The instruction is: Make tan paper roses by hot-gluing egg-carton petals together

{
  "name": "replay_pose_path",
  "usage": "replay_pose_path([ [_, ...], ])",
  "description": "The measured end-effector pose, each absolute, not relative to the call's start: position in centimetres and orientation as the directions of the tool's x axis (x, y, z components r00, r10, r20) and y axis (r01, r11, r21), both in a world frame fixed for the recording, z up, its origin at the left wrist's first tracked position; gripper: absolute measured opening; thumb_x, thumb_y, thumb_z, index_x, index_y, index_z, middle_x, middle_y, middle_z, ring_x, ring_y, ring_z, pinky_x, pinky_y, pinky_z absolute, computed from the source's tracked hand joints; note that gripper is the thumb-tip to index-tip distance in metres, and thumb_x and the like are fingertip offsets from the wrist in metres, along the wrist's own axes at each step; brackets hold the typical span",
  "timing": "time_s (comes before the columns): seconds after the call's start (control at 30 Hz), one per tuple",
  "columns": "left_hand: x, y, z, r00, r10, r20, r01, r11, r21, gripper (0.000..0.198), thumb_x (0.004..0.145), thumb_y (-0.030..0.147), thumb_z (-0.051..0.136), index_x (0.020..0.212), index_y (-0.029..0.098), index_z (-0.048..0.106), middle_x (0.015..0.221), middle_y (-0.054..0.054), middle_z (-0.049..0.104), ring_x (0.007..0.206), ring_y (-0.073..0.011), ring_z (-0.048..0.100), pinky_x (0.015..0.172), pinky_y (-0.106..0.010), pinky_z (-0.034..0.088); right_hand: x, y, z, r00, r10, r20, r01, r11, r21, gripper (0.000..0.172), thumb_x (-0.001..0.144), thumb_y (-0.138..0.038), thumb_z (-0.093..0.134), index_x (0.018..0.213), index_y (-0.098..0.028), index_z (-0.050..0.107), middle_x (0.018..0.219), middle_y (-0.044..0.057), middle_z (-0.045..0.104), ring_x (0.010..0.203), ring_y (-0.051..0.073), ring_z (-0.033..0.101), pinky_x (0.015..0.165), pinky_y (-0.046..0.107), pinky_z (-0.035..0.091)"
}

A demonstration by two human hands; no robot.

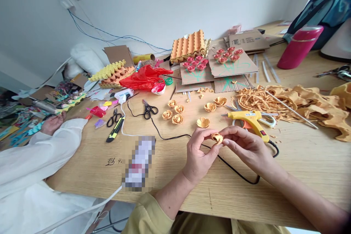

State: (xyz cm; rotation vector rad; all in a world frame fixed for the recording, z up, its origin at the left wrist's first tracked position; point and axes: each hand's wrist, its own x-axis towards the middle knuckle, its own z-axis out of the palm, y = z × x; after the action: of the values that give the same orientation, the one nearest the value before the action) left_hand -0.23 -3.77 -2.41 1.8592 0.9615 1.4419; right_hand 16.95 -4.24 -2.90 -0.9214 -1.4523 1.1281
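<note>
Between my two hands is a small orange flower [217, 138] with curled petals, the same material as the egg trays. My left hand [197, 153] pinches it from the left with thumb and fingers. From the right, the fingertips of my right hand [244, 148] are closed on its other side. Just beyond my hands stands a single orange petal cup [203, 122], with two more cups [210, 107] behind it. Several finished-looking orange flowers [177, 119] sit to the left of these. A yellow glue gun [253, 116] lies on the table past my right hand.
Orange scraps [255, 98] heap at the right, near a pink bottle [300, 48]. Pink flowers stand on cardboard [197, 75] behind. Scissors [149, 109], a cutter [115, 129] and a red bag [145, 77] lie left. A black cord [172, 137] crosses the table [175, 193]. Another person's sleeve [63, 139] reaches in.
</note>
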Motion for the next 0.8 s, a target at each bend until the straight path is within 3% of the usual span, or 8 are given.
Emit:
replay_pose_path([
  [0.17, -0.2, -3.7, -2.7, 0.164, 0.82, 0.548, 0.216, -0.572, 0.791, 0.021, 0.087, 0.02, 0.071, 0.107, 0.02, 0.065, 0.099, -0.006, 0.065, 0.091, -0.0166, 0.065, 0.083, -0.029, 0.058, 17.1, -4.2, -3.1, -0.204, 0.943, 0.264, 0.022, 0.274, -0.961, 0.015, 0.091, -0.035, 0.067, 0.104, -0.027, 0.07, 0.091, 0.004, 0.068, 0.086, 0.021, 0.065, 0.078, 0.035, 0.056],
  [0.33, -0.1, -3.8, -2.8, 0.141, 0.824, 0.548, 0.226, -0.566, 0.793, 0.02, 0.084, 0.016, 0.071, 0.101, 0.02, 0.062, 0.096, -0.004, 0.063, 0.089, -0.0168, 0.064, 0.084, -0.031, 0.056, 16.5, -4.2, -2.2, -0.173, 0.968, 0.182, -0.136, 0.159, -0.978, 0.023, 0.086, -0.044, 0.072, 0.1, -0.026, 0.068, 0.095, 0.005, 0.072, 0.083, 0.02, 0.068, 0.074, 0.033, 0.058],
  [0.53, 0.0, -3.8, -2.0, 0.153, 0.797, 0.585, 0.292, -0.602, 0.743, 0.021, 0.081, 0.013, 0.071, 0.096, 0.02, 0.06, 0.092, -0.002, 0.063, 0.084, -0.015, 0.06, 0.08, -0.029, 0.053, 16.4, -3.9, -1.6, -0.24, 0.965, 0.108, -0.158, 0.071, -0.985, 0.029, 0.081, -0.049, 0.076, 0.093, -0.024, 0.07, 0.085, 0.004, 0.074, 0.075, 0.018, 0.067, 0.07, 0.031, 0.057],
  [0.8, 0.1, -3.8, -1.8, 0.174, 0.762, 0.623, 0.315, -0.643, 0.698, 0.02, 0.081, 0.013, 0.073, 0.096, 0.02, 0.062, 0.09, -0.001, 0.064, 0.083, -0.0144, 0.06, 0.079, -0.028, 0.051, 16.6, -4.0, -2.2, -0.22, 0.972, 0.085, -0.199, 0.04, -0.979, 0.023, 0.081, -0.045, 0.077, 0.09, -0.024, 0.074, 0.084, 0.002, 0.073, 0.076, 0.016, 0.064, 0.072, 0.029, 0.054],
])
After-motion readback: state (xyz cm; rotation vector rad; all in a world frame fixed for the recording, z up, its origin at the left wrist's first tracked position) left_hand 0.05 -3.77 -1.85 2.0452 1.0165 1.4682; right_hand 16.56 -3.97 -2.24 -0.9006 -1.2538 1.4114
